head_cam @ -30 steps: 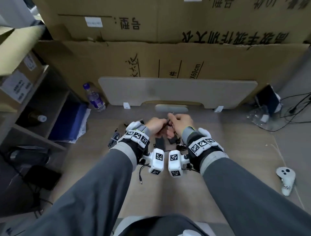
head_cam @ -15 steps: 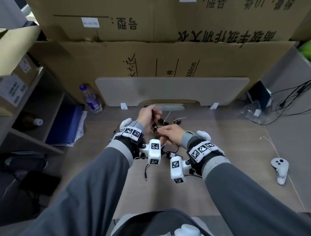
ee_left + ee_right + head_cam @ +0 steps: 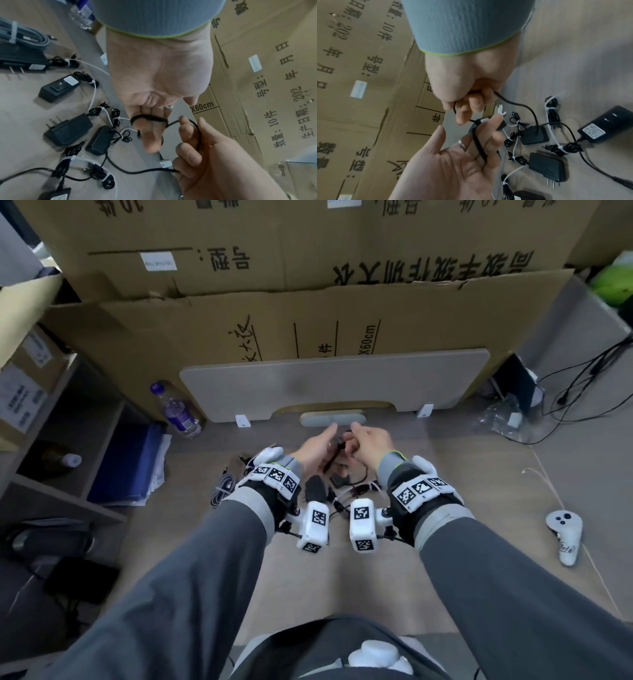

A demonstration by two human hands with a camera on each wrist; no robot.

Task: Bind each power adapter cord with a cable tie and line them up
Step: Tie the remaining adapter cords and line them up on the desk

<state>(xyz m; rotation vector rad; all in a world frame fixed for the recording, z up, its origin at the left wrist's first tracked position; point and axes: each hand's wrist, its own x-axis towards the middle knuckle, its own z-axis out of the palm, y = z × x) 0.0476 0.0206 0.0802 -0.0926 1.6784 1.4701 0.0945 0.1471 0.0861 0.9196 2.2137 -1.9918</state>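
Coiling around straightened left hand [image 3: 154, 83] fingers, thin black cord [image 3: 195, 125] pinched by right hand [image 3: 211, 161] could be slipped off if tension is lost.

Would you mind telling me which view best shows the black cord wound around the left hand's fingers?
The left wrist view: the cord loops clearly around the left hand fingers and runs into the right hand. The right wrist view shows the loops slightly blurred. The head view shows only a dark smudge between the hands.
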